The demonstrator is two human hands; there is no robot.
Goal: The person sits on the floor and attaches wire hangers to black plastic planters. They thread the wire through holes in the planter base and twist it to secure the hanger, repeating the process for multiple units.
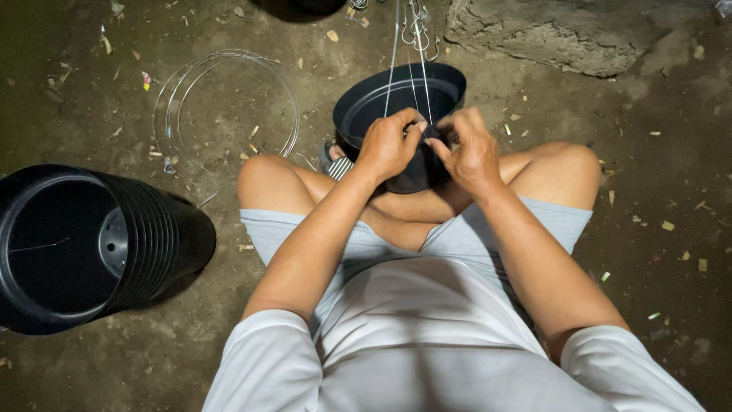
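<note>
**Seated on a dirt floor, hands at the rim of a black pot**

The floor (488, 46) is packed earth, dull brown-green, gritty and strewn with pale wood chips and scraps; a rough grey slab of stone (564, 30) lies at the far edge. The person sits cross-legged in pale grey shorts and a white shirt; between the knees rests a black plastic pot (381, 103), round and smooth, its mouth tilted upward. Thin metal wires (414, 69) run taut from its rim up to small hooks (418, 27). The left hand (389, 145) pinches closed at the near rim; the right hand (469, 152) is closed too, fingertips meeting the left over the same spot. Off to the left a stack of nested black pots (91, 244) lies on its side, ribbed with rims; beyond it lies a loose coil of springy silver wire (171, 95).
</note>
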